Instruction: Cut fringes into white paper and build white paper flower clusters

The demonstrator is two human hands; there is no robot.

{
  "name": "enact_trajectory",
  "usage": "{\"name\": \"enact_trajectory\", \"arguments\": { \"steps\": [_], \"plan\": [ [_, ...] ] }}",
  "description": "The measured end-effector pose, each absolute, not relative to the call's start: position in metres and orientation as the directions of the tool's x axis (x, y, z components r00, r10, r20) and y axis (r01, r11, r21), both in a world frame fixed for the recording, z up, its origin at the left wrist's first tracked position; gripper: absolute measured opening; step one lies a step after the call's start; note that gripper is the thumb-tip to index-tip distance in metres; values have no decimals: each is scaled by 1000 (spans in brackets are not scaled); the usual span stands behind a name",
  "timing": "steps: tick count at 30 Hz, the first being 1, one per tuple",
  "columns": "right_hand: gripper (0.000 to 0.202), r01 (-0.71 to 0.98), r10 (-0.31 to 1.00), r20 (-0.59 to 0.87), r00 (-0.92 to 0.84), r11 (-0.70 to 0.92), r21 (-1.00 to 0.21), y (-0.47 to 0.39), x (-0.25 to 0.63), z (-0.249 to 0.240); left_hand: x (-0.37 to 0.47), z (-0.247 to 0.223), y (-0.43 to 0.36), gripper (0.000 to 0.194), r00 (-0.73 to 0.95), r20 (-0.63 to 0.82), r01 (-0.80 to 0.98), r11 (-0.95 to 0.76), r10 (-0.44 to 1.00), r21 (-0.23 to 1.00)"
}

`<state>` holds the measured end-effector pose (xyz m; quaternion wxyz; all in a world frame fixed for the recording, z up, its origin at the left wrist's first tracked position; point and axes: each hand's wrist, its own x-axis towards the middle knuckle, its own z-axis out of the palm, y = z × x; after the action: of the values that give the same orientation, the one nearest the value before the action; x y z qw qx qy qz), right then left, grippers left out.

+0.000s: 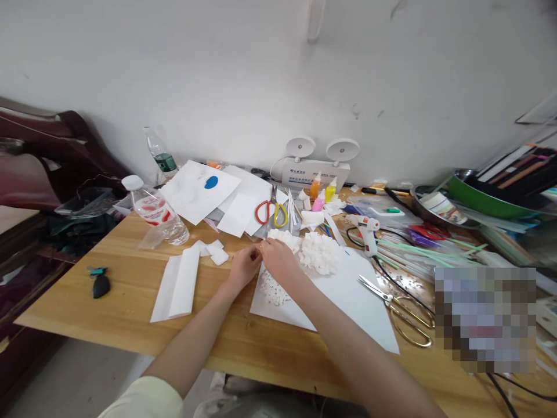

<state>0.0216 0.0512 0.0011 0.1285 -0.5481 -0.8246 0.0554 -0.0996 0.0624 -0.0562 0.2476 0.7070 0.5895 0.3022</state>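
Observed at near-left edge of white heap (321,254): left hand (243,266) and right hand (279,259), latter nearer, tips together; cannot tell whether gripping.

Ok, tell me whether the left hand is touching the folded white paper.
Apart: the head view shows wooden tabletop between the left hand and the folded white paper.

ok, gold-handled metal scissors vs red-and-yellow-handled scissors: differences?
The gold-handled metal scissors have two gold loops; the red-and-yellow-handled scissors have one red, one yellow. The gold pair lies nearer the camera; the red-and-yellow pair farther back. Shared: neither is held.
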Motion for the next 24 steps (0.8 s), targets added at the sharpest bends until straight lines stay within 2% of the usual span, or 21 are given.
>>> {"name": "enact_trajectory", "arguments": {
  "steps": [5,11,14,17,20,24],
  "plan": [
    [26,893,917,175,-359,393,-222,41,13,-9,-99,-53,60,18,172,156,670,-232,973,705],
    [26,902,917,265,-299,362,-235,22,16,-23,-101,-50,60,40,223,154,645,-264,963,717],
    [24,886,908,325,-265,362,-289,15,21,-25,-101,-53,61,42,211,130,651,-238,969,721],
    [26,851,890,388,-239,384,-358,8,28,-23,-101,-54,62,36,198,117,650,-220,973,728],
    [29,797,860,471,-197,420,-434,-3,35,-20,-99,-51,60,30,194,130,631,-225,972,742],
    [30,708,834,534,-137,459,-536,-21,52,-14,-98,-47,57,31,186,153,605,-236,970,761]
  ]
}}
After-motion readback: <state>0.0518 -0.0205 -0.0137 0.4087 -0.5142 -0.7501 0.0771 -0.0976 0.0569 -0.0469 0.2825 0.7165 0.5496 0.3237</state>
